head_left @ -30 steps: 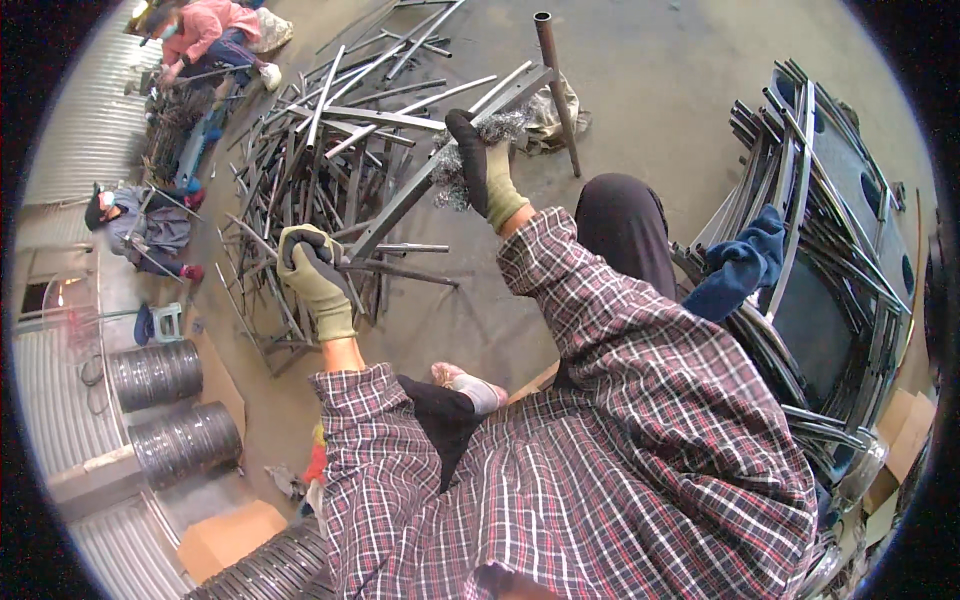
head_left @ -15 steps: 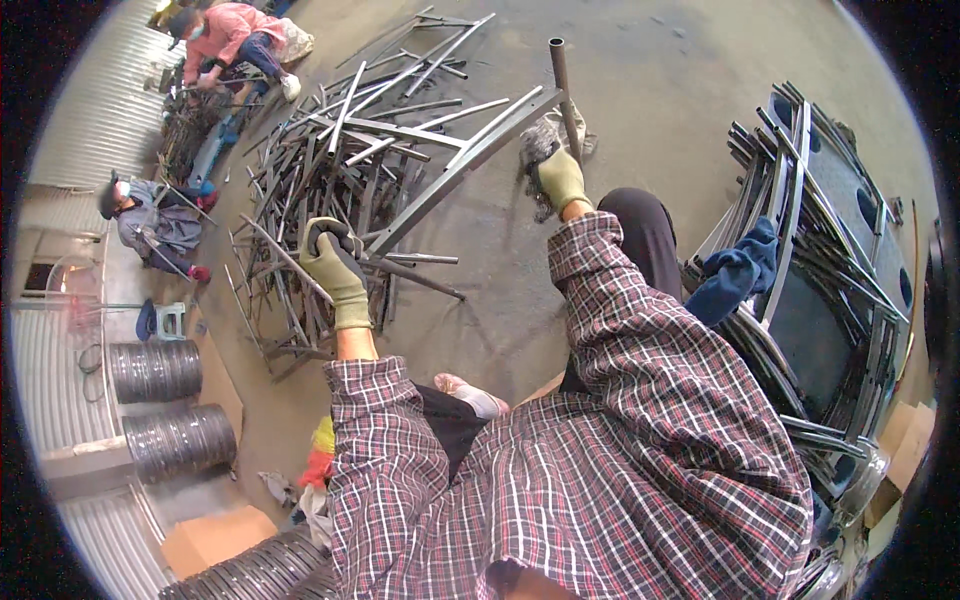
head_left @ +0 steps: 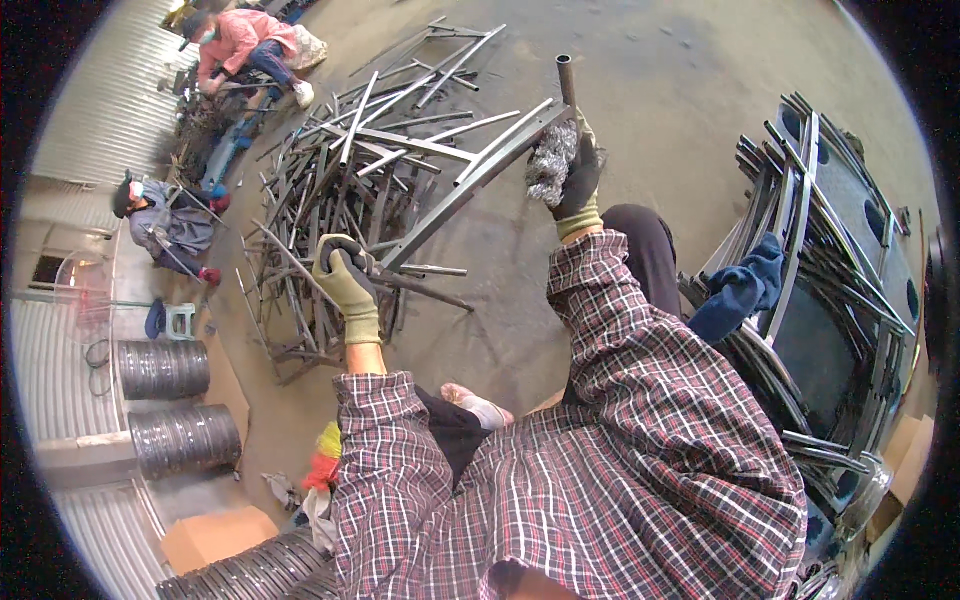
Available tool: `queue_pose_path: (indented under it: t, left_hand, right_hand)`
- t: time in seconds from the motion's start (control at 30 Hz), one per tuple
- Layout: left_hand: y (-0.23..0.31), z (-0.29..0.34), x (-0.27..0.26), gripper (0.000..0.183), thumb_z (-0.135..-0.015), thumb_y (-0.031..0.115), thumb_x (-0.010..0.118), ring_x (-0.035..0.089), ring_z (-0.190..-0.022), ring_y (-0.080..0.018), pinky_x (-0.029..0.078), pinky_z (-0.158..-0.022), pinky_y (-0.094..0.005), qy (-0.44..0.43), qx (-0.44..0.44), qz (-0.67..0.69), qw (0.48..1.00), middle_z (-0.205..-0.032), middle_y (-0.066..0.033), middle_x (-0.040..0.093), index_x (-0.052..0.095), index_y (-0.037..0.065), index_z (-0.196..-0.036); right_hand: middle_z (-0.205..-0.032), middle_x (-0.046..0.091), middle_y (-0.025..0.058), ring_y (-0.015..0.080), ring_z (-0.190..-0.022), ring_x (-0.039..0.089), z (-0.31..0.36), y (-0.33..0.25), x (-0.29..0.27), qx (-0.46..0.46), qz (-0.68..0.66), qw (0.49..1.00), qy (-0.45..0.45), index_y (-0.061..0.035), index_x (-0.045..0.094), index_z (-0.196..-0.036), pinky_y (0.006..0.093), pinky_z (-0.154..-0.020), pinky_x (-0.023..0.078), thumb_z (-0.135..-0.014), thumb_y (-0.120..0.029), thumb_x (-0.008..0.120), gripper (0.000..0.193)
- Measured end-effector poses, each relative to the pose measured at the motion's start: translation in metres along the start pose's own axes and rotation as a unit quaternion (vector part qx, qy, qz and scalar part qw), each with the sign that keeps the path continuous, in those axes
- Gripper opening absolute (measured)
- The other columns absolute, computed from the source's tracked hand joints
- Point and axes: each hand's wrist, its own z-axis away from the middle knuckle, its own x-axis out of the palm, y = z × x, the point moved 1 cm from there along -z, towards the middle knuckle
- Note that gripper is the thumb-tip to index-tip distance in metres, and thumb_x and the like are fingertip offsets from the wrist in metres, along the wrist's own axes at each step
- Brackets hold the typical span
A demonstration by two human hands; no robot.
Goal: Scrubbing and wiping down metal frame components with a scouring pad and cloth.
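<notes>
My left hand, in a green glove, grips the near end of a long grey metal bar that slants up to the right over a heap of metal frames. My right hand, in a dark glove, holds a wad of steel wool pressed against the bar's far part. A short round pipe end sticks up just above that hand. My plaid sleeves and dark trousers fill the lower middle.
A stack of dark metal frames with a blue cloth stands at the right. Two other people work at the far left by corrugated walls. Wire coils and a cardboard box lie at lower left.
My right hand moved right and up along the bar and now holds the steel wool against it. My left hand stayed gripping the bar's near end.
</notes>
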Motion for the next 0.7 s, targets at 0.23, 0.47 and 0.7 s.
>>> queue_pose_path:
  t: [0.23, 0.47, 0.7]
  left_hand:
    - [0.008, 0.006, 0.002, 0.018, -0.078, -0.003, 0.034, 0.042, -0.045, -0.0108, 0.038, -0.041, -0.0257, 0.019, -0.022, 0.020, 0.999, -0.061, -0.0043, 0.047, 0.051, -0.001, -0.073]
    - [0.002, 0.003, 0.004, 0.019, -0.078, -0.003, 0.034, 0.041, -0.045, -0.0108, 0.036, -0.040, -0.0254, 0.027, -0.013, 0.011, 0.999, -0.061, -0.0039, 0.046, 0.051, 0.000, -0.072]
    - [0.002, 0.005, 0.003, 0.017, -0.076, -0.003, 0.036, 0.040, -0.044, -0.0105, 0.033, -0.040, -0.0251, 0.040, -0.038, 0.033, 0.998, -0.059, -0.0034, 0.046, 0.052, 0.001, -0.072]
  right_hand:
    - [-0.106, 0.062, 0.0113, 0.0260, -0.095, 0.060, -0.015, 0.009, -0.007, -0.038, -0.067, 0.987, -0.144, -0.0043, 0.054, -0.120, 0.0437, -0.085, 0.050, -0.096, -0.030, 0.047, 0.035]
    - [-0.113, 0.062, 0.0084, 0.0309, -0.098, 0.061, 0.000, 0.010, -0.024, -0.099, -0.031, 0.994, 0.030, -0.0107, 0.050, -0.132, 0.0512, -0.085, 0.051, -0.091, -0.066, 0.037, 0.070]
    - [-0.079, 0.058, 0.0014, 0.0190, -0.065, 0.060, 0.007, 0.014, 0.018, -0.086, 0.085, 0.977, 0.175, -0.0115, 0.059, -0.099, 0.0333, -0.052, 0.051, -0.092, -0.039, 0.056, 0.029]
